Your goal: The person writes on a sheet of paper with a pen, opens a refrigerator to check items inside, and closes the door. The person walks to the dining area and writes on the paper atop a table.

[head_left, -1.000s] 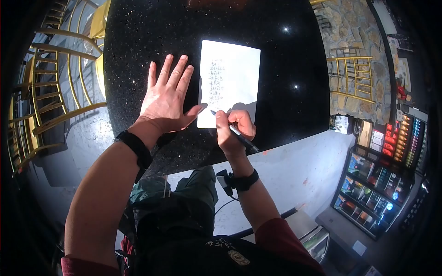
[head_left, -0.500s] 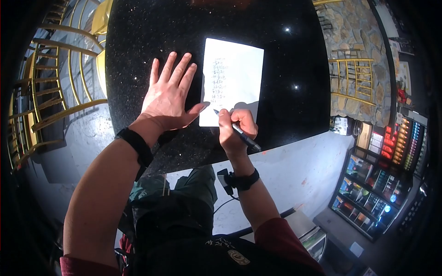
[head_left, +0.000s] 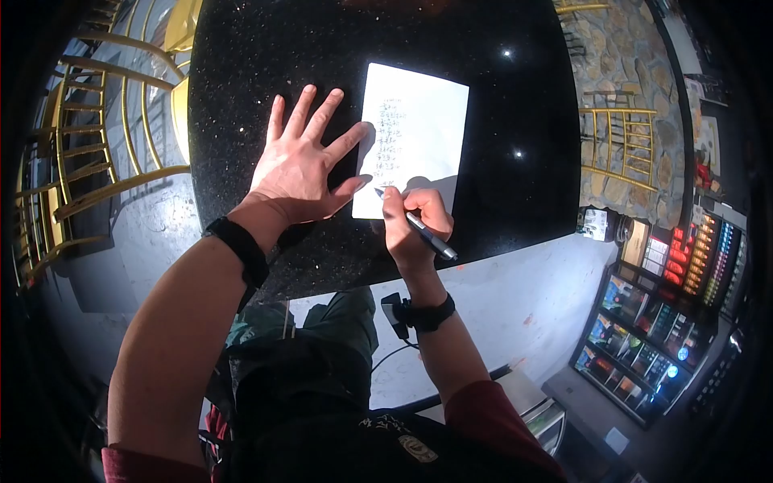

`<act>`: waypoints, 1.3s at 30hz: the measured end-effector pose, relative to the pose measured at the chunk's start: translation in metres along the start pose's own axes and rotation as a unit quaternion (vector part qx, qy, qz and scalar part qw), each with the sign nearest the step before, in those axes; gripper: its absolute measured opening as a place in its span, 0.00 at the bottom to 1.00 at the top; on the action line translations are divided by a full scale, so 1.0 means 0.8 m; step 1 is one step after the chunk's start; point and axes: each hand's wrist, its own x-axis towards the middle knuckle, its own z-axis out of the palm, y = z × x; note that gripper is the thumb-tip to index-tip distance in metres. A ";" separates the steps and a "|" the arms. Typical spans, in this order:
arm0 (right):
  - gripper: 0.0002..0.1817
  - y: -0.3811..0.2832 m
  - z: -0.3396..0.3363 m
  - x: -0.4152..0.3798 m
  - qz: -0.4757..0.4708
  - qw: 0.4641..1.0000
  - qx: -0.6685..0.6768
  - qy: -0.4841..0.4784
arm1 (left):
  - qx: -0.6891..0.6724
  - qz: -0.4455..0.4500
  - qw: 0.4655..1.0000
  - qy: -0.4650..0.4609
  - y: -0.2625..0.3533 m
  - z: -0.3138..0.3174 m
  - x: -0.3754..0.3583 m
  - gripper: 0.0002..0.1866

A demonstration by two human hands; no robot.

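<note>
A white sheet of paper [head_left: 435, 121] lies on the black speckled table [head_left: 515, 201], with several short lines of handwriting down its left part. My right hand [head_left: 415, 225] is closed round a dark pen [head_left: 432, 237], its tip at the lower left of the paper, just below the writing. Flat on the table to the left of the sheet is my left hand [head_left: 302, 165], fingers spread, with the index fingertip and the thumb at the paper's left edge. The right hand's shadow falls across the lower part of the sheet.
Gold-framed chairs [head_left: 80, 137] stand beyond the table's left edge, and another gold chair [head_left: 624, 145] is on the right by a stone-patterned surface. A lit display cabinet [head_left: 636, 338] and stocked shelves [head_left: 704, 258] are at the right. The table's near edge runs just below my hands.
My left index finger has spread outward to the right, to the paper's edge. The view has shifted slightly. My right hand still grips the pen near the same spot on the paper.
</note>
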 end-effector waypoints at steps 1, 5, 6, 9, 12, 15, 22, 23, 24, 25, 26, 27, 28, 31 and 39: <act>0.15 0.000 0.000 0.000 -0.006 1.000 -0.002 -0.001 | 0.000 0.000 1.000 0.000 0.000 0.000 0.000 0.36; 0.16 0.000 0.001 0.002 -0.019 1.000 -0.001 -0.013 | -0.003 -0.001 1.000 -0.001 0.000 -0.001 0.001 0.36; 0.16 0.000 0.001 0.002 -0.019 1.000 -0.001 -0.013 | -0.002 -0.002 1.000 -0.003 0.001 -0.002 0.001 0.36; 0.16 0.001 0.000 0.001 -0.022 1.000 -0.009 -0.014 | 0.003 0.000 1.000 0.002 0.000 -0.001 0.001 0.36; 0.15 0.003 -0.006 -0.001 -0.009 0.999 -0.018 -0.041 | 0.006 -0.007 1.000 -0.008 0.002 -0.003 0.001 0.36; 0.15 0.004 -0.007 0.000 -0.035 0.997 -0.044 -0.052 | 0.003 -0.003 1.000 0.000 0.000 0.000 0.001 0.36; 0.15 0.004 0.000 0.000 -0.015 1.000 -0.009 -0.014 | 0.003 -0.002 1.000 -0.004 -0.001 0.000 0.002 0.36; 0.16 0.004 0.001 0.001 -0.022 1.000 -0.006 0.001 | 0.003 -0.001 1.000 -0.004 -0.002 0.001 0.002 0.36; 0.16 0.004 0.000 0.000 -0.022 1.000 -0.006 0.001 | 0.003 -0.001 1.000 -0.003 -0.001 0.001 0.002 0.36; 0.15 0.004 -0.003 -0.001 -0.016 1.000 -0.013 -0.019 | 0.003 -0.001 1.000 -0.004 -0.001 0.001 0.002 0.36; 0.15 0.005 -0.005 -0.002 -0.011 0.999 -0.020 -0.038 | 0.005 -0.003 1.000 -0.006 0.001 0.000 0.001 0.36; 0.15 0.006 -0.005 -0.002 -0.011 0.999 -0.021 -0.038 | 0.007 -0.005 1.000 -0.008 0.001 -0.001 0.002 0.36; 0.15 0.007 -0.005 -0.002 -0.017 0.999 -0.027 -0.035 | 0.007 -0.005 1.000 -0.008 0.000 -0.001 0.002 0.36; 0.15 0.007 -0.002 -0.003 -0.018 0.999 -0.026 -0.027 | 0.009 -0.003 1.000 -0.005 0.000 0.000 0.002 0.36; 0.16 0.001 -0.001 0.003 -0.030 0.999 -0.016 -0.009 | 0.001 0.000 1.000 -0.006 0.000 -0.002 0.002 0.36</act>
